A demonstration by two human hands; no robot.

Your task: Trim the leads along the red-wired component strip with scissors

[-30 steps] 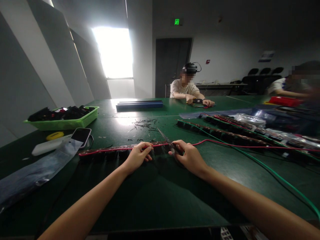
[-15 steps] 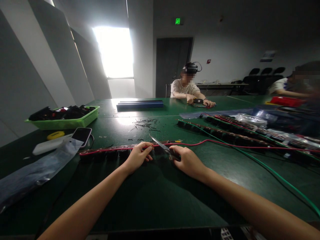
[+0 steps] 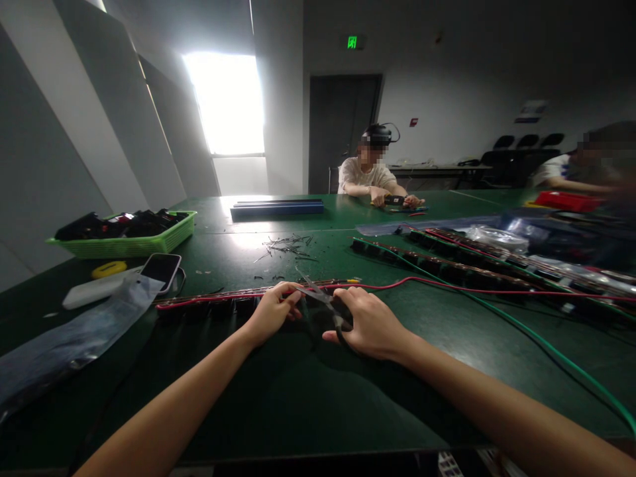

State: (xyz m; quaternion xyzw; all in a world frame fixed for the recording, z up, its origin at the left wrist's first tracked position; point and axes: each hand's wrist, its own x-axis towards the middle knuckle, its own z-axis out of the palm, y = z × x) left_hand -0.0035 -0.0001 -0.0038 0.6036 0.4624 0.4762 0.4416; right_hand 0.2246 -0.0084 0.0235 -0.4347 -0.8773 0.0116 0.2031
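My left hand is closed on a long strip of black modules with a red wire along it, lying across the green table. My right hand is closed round the handles of a pair of scissors. Their blades are parted and point left toward my left fingertips, over the strip.
A green basket of black parts, a phone, a white block and a plastic bag lie at left. More strips and a green wire lie at right. Wire scraps sit mid-table. A seated person works opposite, another person at far right.
My right hand has drawn back toward me and turned the scissors so the blades point left and open near my left hand. The left hand has stayed on the strip.
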